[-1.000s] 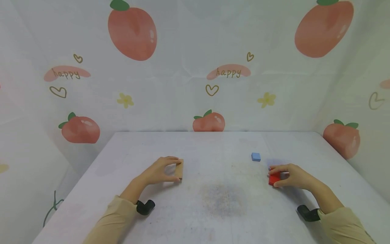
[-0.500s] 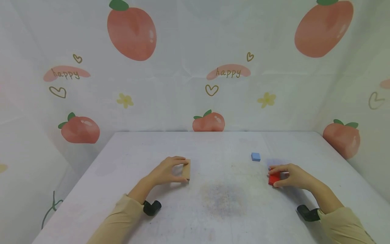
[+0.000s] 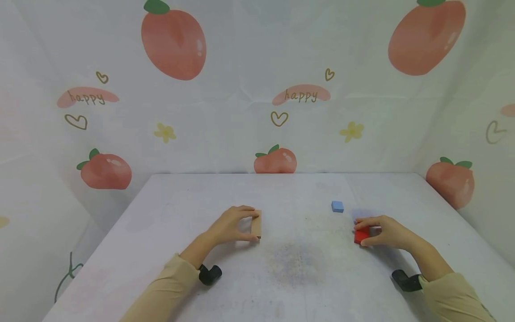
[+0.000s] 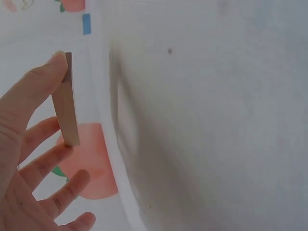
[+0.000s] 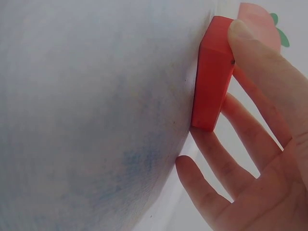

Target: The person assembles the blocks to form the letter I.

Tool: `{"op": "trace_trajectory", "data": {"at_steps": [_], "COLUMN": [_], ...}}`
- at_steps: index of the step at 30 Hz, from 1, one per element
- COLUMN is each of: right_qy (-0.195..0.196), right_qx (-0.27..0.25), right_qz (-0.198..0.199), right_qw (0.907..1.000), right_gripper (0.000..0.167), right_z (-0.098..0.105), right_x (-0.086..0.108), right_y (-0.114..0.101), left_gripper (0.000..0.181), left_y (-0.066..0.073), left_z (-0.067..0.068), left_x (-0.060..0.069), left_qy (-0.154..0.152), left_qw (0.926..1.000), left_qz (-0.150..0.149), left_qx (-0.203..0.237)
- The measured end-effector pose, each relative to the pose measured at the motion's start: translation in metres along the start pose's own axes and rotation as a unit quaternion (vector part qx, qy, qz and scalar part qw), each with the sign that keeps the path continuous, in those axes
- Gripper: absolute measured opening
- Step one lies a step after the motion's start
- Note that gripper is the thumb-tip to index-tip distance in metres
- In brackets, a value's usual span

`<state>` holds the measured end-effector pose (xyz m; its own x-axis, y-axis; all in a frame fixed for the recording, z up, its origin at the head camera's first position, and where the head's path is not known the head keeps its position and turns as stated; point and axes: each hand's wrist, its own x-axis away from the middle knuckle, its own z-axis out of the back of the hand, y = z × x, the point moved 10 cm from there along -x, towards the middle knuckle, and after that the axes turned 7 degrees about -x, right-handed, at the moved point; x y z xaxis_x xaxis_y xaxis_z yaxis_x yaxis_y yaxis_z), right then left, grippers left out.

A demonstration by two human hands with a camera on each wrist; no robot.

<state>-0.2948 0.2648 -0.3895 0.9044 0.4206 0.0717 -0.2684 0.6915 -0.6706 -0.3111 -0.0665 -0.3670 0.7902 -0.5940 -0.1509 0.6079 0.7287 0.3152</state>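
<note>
- The left hand (image 3: 230,226) is pinching the wooden block (image 3: 256,227) end to end, perhaps off the table (image 3: 225,192), long axis pointing toward the far edge.
- The right hand (image 3: 387,232), toward the right edge, is pinching the red block (image 3: 361,235).
- The blue block (image 3: 337,206) is lying farther back, nearer the right hand.

The light brown block (image 3: 256,225) is in the left hand (image 3: 230,226), and one end (image 4: 68,72) looks darker. The bright red block (image 3: 361,235) is in the right hand (image 3: 389,232). Past that one, the small block (image 3: 337,206) is blue. Under both hands the table (image 3: 297,192) is white, with a smudgy grey-blue patch (image 3: 295,264) on the near side between them. Behind, the white curtain (image 3: 241,53) has pink-red peaches (image 3: 174,47), green leaves (image 3: 157,6) and yellow flowers (image 3: 352,131).
</note>
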Motion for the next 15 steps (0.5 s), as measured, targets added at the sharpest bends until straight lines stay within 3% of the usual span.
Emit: {"op": "trace_trajectory", "data": {"at_steps": [15], "right_qy": [-0.003], "right_qx": [-0.005], "right_qz": [-0.001], "right_qw": [1.0000], "right_gripper": [0.039], "right_z": [0.000], "right_x": [0.000], "right_y": [0.002], "left_gripper": [0.062], "left_y": [0.019], "left_z": [-0.008], "left_x": [-0.009], "left_qy": [-0.004], "left_qw": [0.9999], "left_qz": [-0.009], "left_qx": [-0.007]}}
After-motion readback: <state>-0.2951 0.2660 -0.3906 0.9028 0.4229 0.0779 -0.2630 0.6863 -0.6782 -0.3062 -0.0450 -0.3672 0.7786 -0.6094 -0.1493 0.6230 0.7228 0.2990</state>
